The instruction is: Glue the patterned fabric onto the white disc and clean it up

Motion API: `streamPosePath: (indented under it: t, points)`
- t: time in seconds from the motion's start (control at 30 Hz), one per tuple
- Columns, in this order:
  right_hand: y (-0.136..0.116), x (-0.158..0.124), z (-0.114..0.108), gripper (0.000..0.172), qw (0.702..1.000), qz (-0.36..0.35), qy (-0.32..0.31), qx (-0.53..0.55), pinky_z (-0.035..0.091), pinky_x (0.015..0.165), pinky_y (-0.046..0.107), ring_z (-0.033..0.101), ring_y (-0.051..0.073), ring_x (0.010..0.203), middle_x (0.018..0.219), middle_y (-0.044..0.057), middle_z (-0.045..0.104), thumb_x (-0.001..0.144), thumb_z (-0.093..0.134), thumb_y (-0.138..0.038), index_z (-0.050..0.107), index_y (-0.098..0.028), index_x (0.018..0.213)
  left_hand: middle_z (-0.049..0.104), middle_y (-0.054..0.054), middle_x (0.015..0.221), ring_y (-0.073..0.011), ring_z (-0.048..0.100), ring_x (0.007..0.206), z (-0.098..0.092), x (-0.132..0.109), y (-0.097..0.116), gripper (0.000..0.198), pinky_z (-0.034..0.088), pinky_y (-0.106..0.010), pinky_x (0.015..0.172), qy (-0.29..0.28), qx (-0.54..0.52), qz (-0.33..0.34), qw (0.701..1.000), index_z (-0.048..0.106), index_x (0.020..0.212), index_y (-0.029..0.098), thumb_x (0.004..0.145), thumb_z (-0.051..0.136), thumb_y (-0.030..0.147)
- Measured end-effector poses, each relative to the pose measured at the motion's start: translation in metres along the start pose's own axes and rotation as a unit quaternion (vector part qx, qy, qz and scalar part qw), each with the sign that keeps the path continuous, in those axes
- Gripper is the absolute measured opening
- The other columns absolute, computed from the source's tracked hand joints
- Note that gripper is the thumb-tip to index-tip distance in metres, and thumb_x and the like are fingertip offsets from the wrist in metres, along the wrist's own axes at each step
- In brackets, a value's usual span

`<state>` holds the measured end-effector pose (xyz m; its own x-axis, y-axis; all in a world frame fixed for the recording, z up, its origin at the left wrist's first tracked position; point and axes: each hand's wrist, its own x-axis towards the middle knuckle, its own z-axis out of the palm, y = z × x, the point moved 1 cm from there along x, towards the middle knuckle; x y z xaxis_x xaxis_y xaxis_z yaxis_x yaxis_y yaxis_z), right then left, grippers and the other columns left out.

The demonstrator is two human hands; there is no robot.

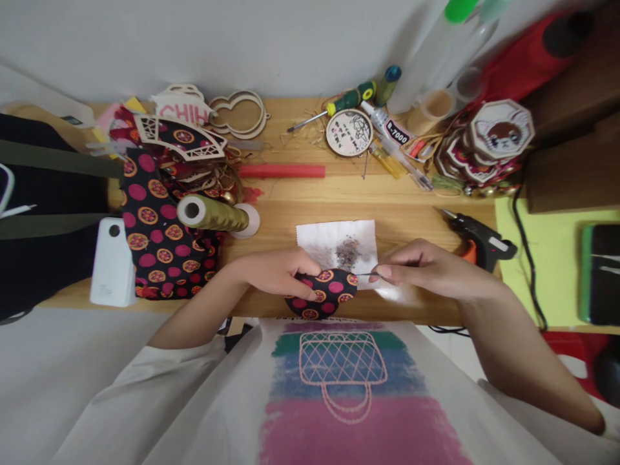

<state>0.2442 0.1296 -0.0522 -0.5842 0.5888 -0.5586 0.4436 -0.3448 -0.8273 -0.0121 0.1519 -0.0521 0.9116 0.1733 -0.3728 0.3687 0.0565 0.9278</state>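
My left hand (276,274) grips a rounded black piece of fabric (334,287) with pink dots and orange flower circles, thumb on top and fingers along its face. My right hand (426,268) pinches a thin dark pointed tool (369,275), whose tip meets the right edge of the fabric piece; whether it is tweezers or a needle is too small to tell. Just beyond both hands lies a white paper sheet (314,232) bearing a small heap of dark crumbs (347,252). The fabric piece is held over the table's front edge.
On the left are matching folded cloth (152,239), a spool of olive ribbon (213,214) and a white power bank (112,261). A glue gun (477,239) lies right of my right hand. Farther back are a red stick (283,171), a screwdriver (339,103) and a glue tube (390,126).
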Motion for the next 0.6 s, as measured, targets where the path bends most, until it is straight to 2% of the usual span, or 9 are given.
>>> streamPosePath:
  t: [0.1,0.4,0.6]
  points:
    - [-0.0017,0.0008,0.0005,0.045,0.999,0.023,-0.026,0.012,0.024,0.049,0.024,0.031,0.008,0.054,0.054,-0.004,0.036,0.079,0.057,-0.056,0.062,-0.015,0.061,0.024,0.006,0.060,-0.0068,0.026,0.055,-0.0003,0.0002,0.0007,0.034,0.023,-0.020,0.050,0.003,0.001,0.000,1.000,0.031,0.058,0.018,0.083,0.053,0.027]
    - [-0.0034,0.0006,0.0009,0.049,0.999,0.043,-0.019,0.025,0.024,0.050,0.025,0.030,0.008,0.054,0.054,-0.003,0.034,0.075,0.059,-0.059,0.053,-0.015,0.054,0.023,0.006,0.060,-0.0069,0.026,0.055,0.0006,0.0011,0.0007,0.033,0.023,-0.020,0.050,-0.003,-0.003,-0.003,1.000,0.030,0.058,0.018,0.081,0.053,0.024]
    - [-0.0030,0.0014,0.0007,0.046,0.999,0.034,-0.017,0.024,0.024,0.049,0.025,0.032,0.008,0.053,0.054,-0.003,0.038,0.077,0.058,-0.057,0.062,-0.015,0.060,0.023,0.005,0.060,-0.0070,0.025,0.055,0.0012,0.0019,0.0001,0.035,0.023,-0.021,0.050,0.004,-0.001,-0.005,1.000,0.030,0.058,0.018,0.082,0.053,0.028]
